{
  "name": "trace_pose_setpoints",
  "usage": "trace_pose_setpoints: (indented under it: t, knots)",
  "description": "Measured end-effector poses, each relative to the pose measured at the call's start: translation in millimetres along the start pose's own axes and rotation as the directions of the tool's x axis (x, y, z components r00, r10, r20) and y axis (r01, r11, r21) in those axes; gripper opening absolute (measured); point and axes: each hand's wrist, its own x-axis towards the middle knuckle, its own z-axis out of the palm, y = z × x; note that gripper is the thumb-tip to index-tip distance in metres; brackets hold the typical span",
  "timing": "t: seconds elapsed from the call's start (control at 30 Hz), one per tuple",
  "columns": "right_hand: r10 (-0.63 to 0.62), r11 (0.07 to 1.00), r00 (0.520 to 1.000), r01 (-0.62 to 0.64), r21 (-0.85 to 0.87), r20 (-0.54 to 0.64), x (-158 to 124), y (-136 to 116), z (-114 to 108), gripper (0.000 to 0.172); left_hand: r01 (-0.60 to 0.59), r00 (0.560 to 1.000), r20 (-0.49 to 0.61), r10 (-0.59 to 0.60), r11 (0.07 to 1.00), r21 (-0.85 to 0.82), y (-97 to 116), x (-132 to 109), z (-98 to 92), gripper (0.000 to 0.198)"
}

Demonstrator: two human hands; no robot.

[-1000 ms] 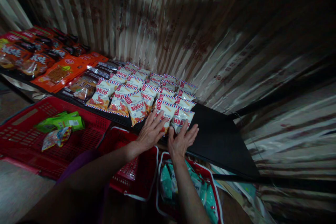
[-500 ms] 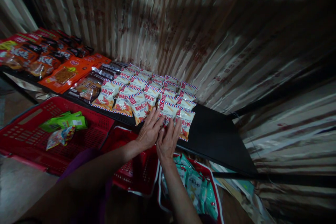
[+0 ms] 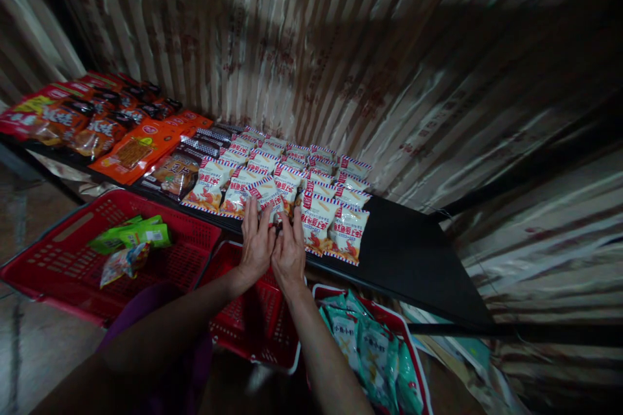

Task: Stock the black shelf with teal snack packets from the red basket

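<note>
White snack bag under the fingers: in the near row of the shelf, at the middle of the group, its top edge tilted; its lower part is hidden by the hands.
Left hand (image 3: 257,243): palm down, fingers extended and a little apart, laid over the near left part of that white snack bag (image 3: 267,194).
Right hand (image 3: 290,256): close beside the left one, fingers reaching forward at the bag's right side; I cannot tell whether either hand pinches the film.
Why two hands: one comes at each side, which probably steadies a soft, light packet among its neighbours.
Other white bags (image 3: 210,178): ranked to the left, right and far side, overlapping and printed faces up; leaning on one another seems to prop them and leave the fronts readable.
Shelf (image 3: 413,253): black, bare to the right of the white bags.
Farther left on it: brown bags (image 3: 172,172), then flat orange bags (image 3: 134,150), then orange-and-black bags (image 3: 100,133).
Left basket (image 3: 41,246): red, holding green packets (image 3: 141,233) and a multicoloured packet (image 3: 125,262).
Middle basket (image 3: 231,345): red, below the forearms, which partly cover it.
Right basket (image 3: 422,373): white-rimmed, with teal bags (image 3: 374,356).
In the way: the closely packed neighbours leave little finger room; the striped covering (image 3: 292,45) closes off the far side.
</note>
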Motion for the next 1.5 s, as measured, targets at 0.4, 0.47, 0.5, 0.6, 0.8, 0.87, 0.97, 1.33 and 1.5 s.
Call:
trace_pose_setpoints:
  t: [0.4,0.47,0.5,0.6,0.8,0.87,0.97,1.33,1.5]
  knots:
    - [0.224,0.972,0.95,-0.235,0.026,0.218,20.0,-5.0,10.7,0.05,0.122,0.992,0.051,-0.118,0.989,-0.083,-8.7,9.8,6.1,0.052]
    - [0.239,0.965,0.942,-0.258,0.056,0.235,20.4,-4.9,13.5,0.051,0.126,0.991,0.054,-0.121,0.987,-0.102,-10.3,10.2,6.8,0.052]
    - [0.243,0.962,0.942,-0.265,0.07,0.229,20.4,-4.8,14.8,0.051,0.124,0.991,0.055,-0.119,0.986,-0.11,-10.7,10.6,6.8,0.053]
    - [0.234,0.961,0.955,-0.256,0.105,0.18,19.2,-5.2,17.0,0.05,0.095,0.995,0.048,-0.088,0.985,-0.143,-10.1,11.7,5.0,0.053]
    - [0.182,0.976,0.981,-0.188,0.108,0.063,5.3,-15.0,15.5,0.049,0.042,0.996,0.082,-0.026,0.98,-0.197,-12.4,13.0,0.2,0.053]
    - [0.179,0.98,0.984,-0.18,0.089,0.025,-1.1,-18.5,16.3,0.05,0.045,0.994,0.112,-0.021,0.975,-0.216,-17.2,13.0,2.4,0.054]
    - [0.178,0.982,0.984,-0.176,0.07,-0.014,-7.7,-20.3,18.7,0.05,0.017,0.988,0.153,0.023,0.966,-0.259,-25.2,13.3,8.7,0.055]
    - [0.036,0.999,0.999,-0.036,-0.013,0.039,-12.5,-8.8,16.4,0.049,-0.012,0.974,0.217,0.069,0.967,-0.255,-24.4,22.0,9.9,0.046]
    - [-0.049,0.982,0.999,0.048,-0.183,-0.004,-19.6,-5.2,-6.8,0.048,-0.1,0.987,0.11,0.115,0.986,-0.136,-23.5,28.5,15.1,0.043]
